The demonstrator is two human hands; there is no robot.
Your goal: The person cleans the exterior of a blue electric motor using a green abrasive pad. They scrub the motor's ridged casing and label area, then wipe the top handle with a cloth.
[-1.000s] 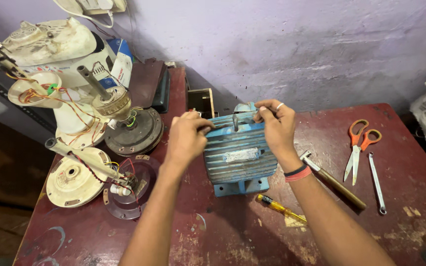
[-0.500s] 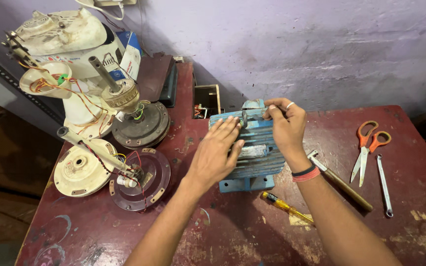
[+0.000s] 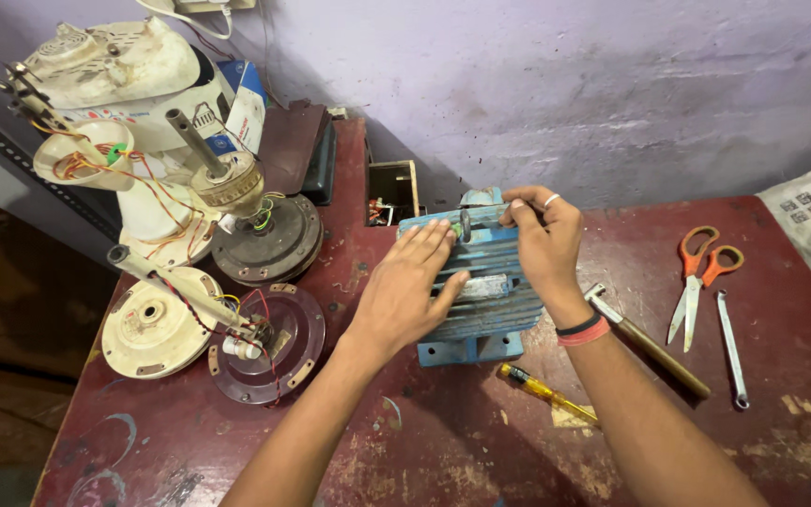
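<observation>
Left hand (image 3: pixel 412 293) lies flat and open on the blue finned motor (image 3: pixel 481 291) between both hands; right hand (image 3: pixel 542 239) pinches its top fitting. A slip could roll it onto the screwdriver (image 3: pixel 546 394) beneath the right wrist

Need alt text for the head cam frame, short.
Two bare hands rest on a blue finned motor housing on a worn red table: the left hand lies flat on its side, the right hand pinches at its top. Dismantled fan parts lie to the left; a yellow screwdriver, hammer, orange scissors and spanner to the right.
</observation>
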